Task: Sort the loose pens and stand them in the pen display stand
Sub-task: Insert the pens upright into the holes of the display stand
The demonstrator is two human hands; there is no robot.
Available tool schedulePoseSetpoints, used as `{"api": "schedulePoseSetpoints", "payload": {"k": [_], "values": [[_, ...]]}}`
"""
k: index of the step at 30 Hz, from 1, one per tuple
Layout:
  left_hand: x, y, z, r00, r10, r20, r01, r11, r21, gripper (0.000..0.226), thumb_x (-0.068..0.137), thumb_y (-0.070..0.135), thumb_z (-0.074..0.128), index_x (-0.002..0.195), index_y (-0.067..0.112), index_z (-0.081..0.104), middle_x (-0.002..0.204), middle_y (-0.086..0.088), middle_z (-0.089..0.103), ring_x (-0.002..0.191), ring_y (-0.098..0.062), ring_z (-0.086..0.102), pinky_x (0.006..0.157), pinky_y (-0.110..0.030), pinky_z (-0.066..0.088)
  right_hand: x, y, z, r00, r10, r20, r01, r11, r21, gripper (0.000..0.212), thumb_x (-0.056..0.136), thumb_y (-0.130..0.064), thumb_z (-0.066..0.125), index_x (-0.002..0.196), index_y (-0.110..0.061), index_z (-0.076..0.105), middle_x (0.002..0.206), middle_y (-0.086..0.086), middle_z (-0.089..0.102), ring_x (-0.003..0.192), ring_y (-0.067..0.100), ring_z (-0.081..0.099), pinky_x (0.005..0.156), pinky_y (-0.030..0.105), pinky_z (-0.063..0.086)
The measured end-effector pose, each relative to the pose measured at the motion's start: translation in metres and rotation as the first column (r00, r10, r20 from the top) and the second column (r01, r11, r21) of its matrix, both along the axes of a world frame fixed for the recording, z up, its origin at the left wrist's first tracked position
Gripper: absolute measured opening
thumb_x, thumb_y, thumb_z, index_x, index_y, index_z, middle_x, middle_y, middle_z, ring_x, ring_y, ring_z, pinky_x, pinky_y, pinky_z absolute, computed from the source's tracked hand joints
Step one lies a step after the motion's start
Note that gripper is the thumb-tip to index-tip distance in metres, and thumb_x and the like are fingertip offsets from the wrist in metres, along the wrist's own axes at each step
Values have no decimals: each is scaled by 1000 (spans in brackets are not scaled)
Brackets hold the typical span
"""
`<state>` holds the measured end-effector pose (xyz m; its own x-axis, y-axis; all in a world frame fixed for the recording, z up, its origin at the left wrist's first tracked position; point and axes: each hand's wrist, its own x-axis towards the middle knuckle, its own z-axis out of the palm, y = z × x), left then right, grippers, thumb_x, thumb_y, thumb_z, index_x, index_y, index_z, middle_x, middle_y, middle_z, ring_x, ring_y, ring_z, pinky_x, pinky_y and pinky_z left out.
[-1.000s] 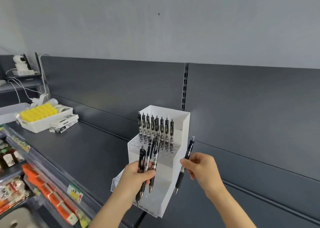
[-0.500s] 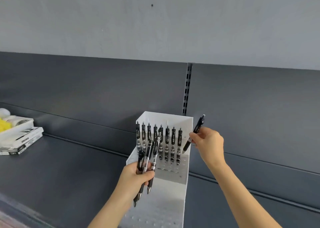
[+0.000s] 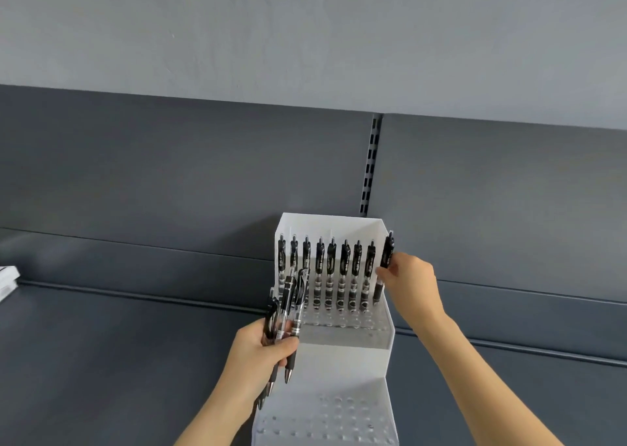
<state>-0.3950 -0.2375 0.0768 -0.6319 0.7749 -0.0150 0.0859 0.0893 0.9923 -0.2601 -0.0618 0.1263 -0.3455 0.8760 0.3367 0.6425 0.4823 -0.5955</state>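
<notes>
A white stepped pen display stand point(image 3: 346, 371) sits on the dark shelf against the back panel. Several black pens point(image 3: 332, 269) stand upright in its top row. My right hand point(image 3: 409, 284) pinches one black pen point(image 3: 385, 265) upright at the right end of that row, its tip down at the holes. My left hand point(image 3: 263, 357) grips a bundle of three black pens point(image 3: 288, 310) in front of the stand's left side, tips pointing down. The lower step shows several open holes.
The dark grey shelf point(image 3: 118, 360) stretches left and right of the stand. A slotted upright point(image 3: 369, 167) runs up the back panel behind it. The corner of a white box point(image 3: 6, 281) shows at the far left edge.
My right hand has carried its pen from a tilt beside the stand down to the right end of the top row, now upright. The view has shifted right and closer; my left hand holds still.
</notes>
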Motion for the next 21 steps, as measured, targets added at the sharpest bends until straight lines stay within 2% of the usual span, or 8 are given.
{"api": "schedulePoseSetpoints", "payload": {"k": [2,4,7,10,14,16,21], "values": [[-1,-2,-2,1000,-16,3,16,1000,-10,8,83,-3,63,75,2,62,55,-4,50,49,-12,46,53,-19,38,-2,-2,-12,999,21,38,-19,999,-41,23,92,-14,52,83,7,58,77,17,63,64,23,45,55,29,34],[-2,-4,-2,1000,-27,5,27,1000,-14,7,82,-3,63,76,1,61,54,-4,50,48,-12,46,53,-20,39,-5,-2,-18,998,18,64,-14,998,-66,24,92,-14,51,81,6,59,78,18,65,62,23,46,54,28,34],[-5,-5,-3,999,-37,-5,37,999,-10,7,82,-3,63,76,-1,60,51,-2,49,48,-12,46,56,-23,38,-7,-2,-14,993,-11,121,24,994,-107,34,92,-13,48,59,-6,43,57,7,47,50,19,37,47,27,29],[-9,-6,-2,999,-47,-18,46,999,-2,7,81,-3,63,75,1,61,50,-2,49,49,-12,46,57,-23,38,-9,-1,-12,988,-36,150,59,987,-149,42,92,-12,47,54,-10,29,52,3,33,47,17,25,45,27,21],[-11,-8,-4,999,-52,-13,52,999,12,10,82,-4,62,74,3,61,50,-2,49,49,-12,45,55,-22,37,-14,-2,-17,978,-108,180,134,981,-141,39,88,-7,49,54,-9,30,54,4,36,47,19,30,43,25,22],[-12,-8,-5,998,-55,-2,55,998,22,10,82,-4,62,75,3,62,50,-2,49,50,-13,45,57,-23,38,-14,-4,-21,974,-140,180,161,981,-107,37,88,-8,49,56,-9,32,60,6,41,53,23,36,44,25,25],[-14,-11,-3,998,-55,35,53,998,38,7,81,-4,63,77,2,62,51,-3,49,50,-14,46,56,-23,39,-9,-9,-33,981,-125,147,138,987,-81,31,87,-8,52,58,-5,41,68,9,44,65,27,41,45,26,25]]}}
